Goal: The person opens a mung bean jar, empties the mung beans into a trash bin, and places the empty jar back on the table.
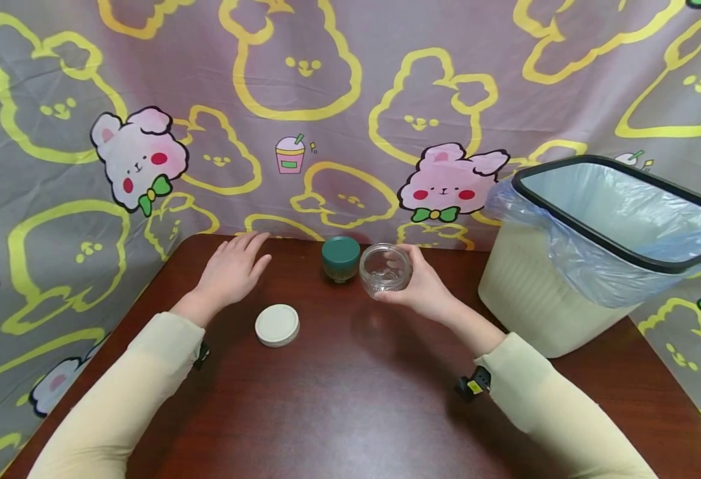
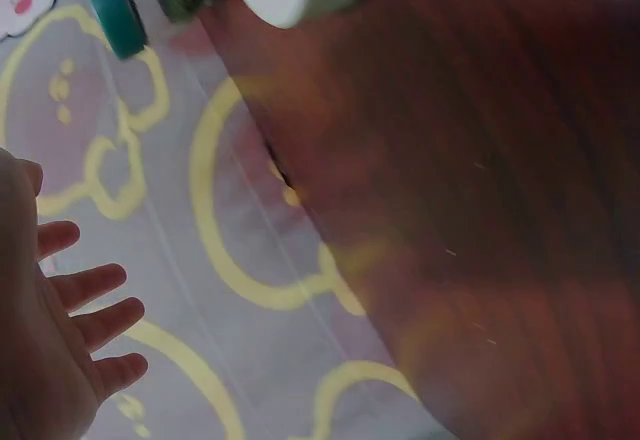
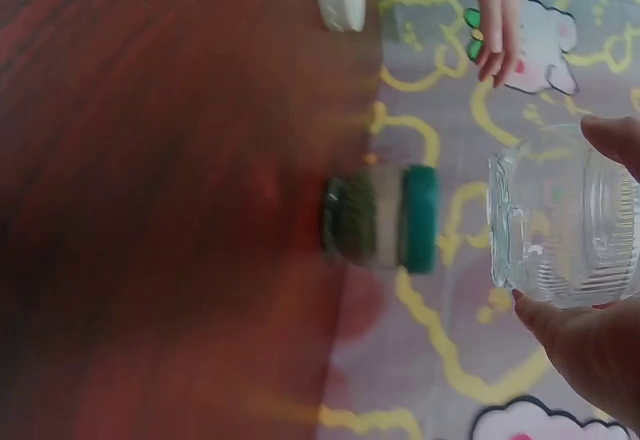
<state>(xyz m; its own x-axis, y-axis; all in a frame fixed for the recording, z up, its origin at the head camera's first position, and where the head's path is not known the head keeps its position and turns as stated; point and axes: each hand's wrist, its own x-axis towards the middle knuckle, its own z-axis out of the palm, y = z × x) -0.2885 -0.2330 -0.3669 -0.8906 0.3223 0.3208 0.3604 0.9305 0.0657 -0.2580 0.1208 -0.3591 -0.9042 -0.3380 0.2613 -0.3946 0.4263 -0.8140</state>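
Observation:
My right hand (image 1: 425, 286) grips a clear ribbed glass jar (image 1: 386, 269), its thumb and fingers on opposite sides. The jar has no lid on, and in the right wrist view it (image 3: 560, 225) is off the table. Just left of it stands a second jar with a dark green lid (image 1: 341, 251); through its glass something greenish (image 3: 355, 215) shows in the lower part. A round white lid (image 1: 277, 324) lies on the table, nearer to me. My left hand (image 1: 231, 269) is held over the table's back left, fingers spread, touching nothing; its fingers (image 2: 108, 320) are relaxed in the left wrist view.
A tall cream bin (image 1: 542, 293) with a black rim and a bluish plastic liner stands at the table's right side. Behind the dark wooden table (image 1: 326, 412) hangs a cloth (image 1: 350, 146) printed with cartoon rabbits.

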